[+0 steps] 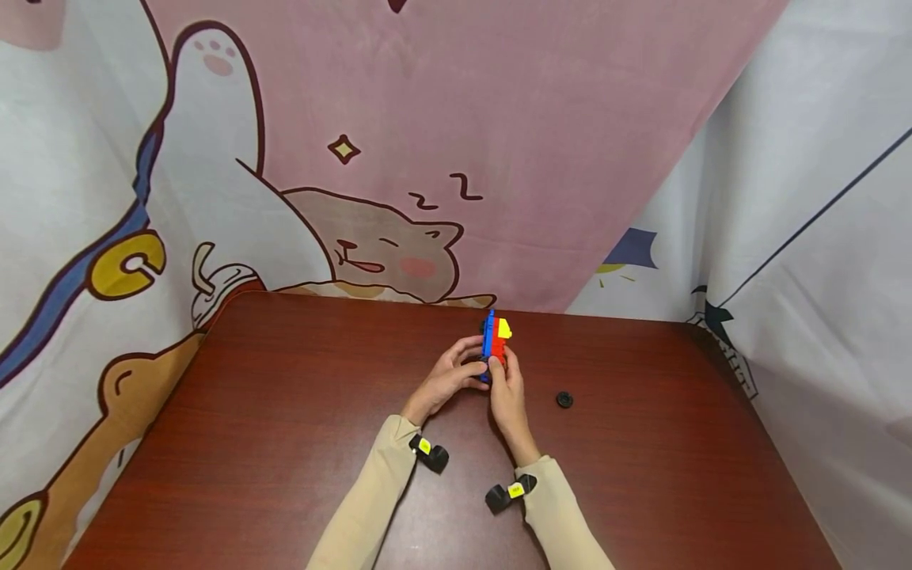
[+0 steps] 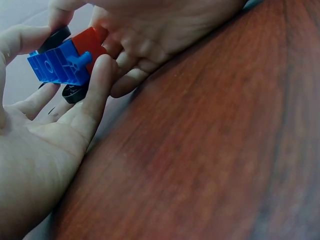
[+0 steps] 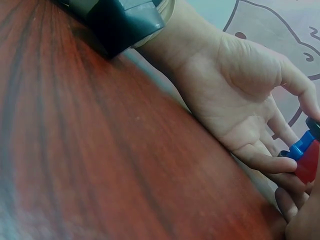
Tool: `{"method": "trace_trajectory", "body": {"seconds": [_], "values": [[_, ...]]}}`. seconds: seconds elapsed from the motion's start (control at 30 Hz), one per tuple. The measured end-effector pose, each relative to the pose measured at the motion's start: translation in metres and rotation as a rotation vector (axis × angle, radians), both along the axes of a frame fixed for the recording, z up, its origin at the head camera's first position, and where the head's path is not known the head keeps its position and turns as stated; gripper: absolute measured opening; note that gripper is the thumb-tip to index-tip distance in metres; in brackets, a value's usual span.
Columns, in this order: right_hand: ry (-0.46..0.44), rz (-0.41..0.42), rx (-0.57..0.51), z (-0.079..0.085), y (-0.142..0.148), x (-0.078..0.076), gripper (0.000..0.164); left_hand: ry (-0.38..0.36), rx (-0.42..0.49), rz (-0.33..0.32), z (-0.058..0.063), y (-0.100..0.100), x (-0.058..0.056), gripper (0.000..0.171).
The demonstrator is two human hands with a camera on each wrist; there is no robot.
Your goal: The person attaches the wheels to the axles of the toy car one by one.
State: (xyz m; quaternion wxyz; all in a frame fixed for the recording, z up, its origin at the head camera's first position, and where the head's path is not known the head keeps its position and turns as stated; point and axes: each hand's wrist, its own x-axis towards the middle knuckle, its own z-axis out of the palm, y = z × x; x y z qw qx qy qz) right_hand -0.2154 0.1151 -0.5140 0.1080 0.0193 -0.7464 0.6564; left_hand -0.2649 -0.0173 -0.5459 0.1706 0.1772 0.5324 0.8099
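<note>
Above the table, both hands hold a toy vehicle built of bricks. Blue chassis, red bricks and a yellow brick make up its body, which stands on end in the head view. My left hand grips its lower part from the left. From the other side, my right hand holds the red side, thumb near the lower end. The left wrist view shows the underside of the blue chassis, with one black wheel between fingertips and another black wheel beside the left hand's fingers.
A loose black wheel lies on the brown wooden table, right of the right hand. Each wrist wears a black camera, one on the left cuff and one on the right. Behind the table hangs a printed cloth.
</note>
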Motion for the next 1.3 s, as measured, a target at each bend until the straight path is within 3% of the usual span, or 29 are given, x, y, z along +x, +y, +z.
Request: {"method": "trace_trajectory", "body": {"seconds": [0.2,0.43,0.57,0.83,1.07,1.3], "values": [[0.001,-0.035,-0.055,0.001,0.001,0.0,0.043,0.01,-0.001,-0.003,0.001,0.0,0.0,0.055],[0.039,-0.148,-0.166,-0.002,0.0,-0.002,0.034,0.004,0.012,-0.057,0.002,-0.001,0.0,0.052],[0.058,-0.178,-0.157,-0.002,0.0,-0.002,0.03,-0.016,0.0,-0.02,0.002,0.001,0.001,0.044],[0.066,-0.139,-0.136,0.0,-0.001,0.0,0.031,-0.065,-0.078,0.117,0.001,0.006,0.001,0.035],[0.115,-0.149,-0.2,-0.002,0.002,0.003,0.034,-0.071,-0.075,0.126,0.001,0.006,0.001,0.033],[0.156,-0.188,-0.13,-0.005,0.012,0.008,0.035,-0.06,-0.065,0.121,0.002,0.006,0.002,0.035]]}}
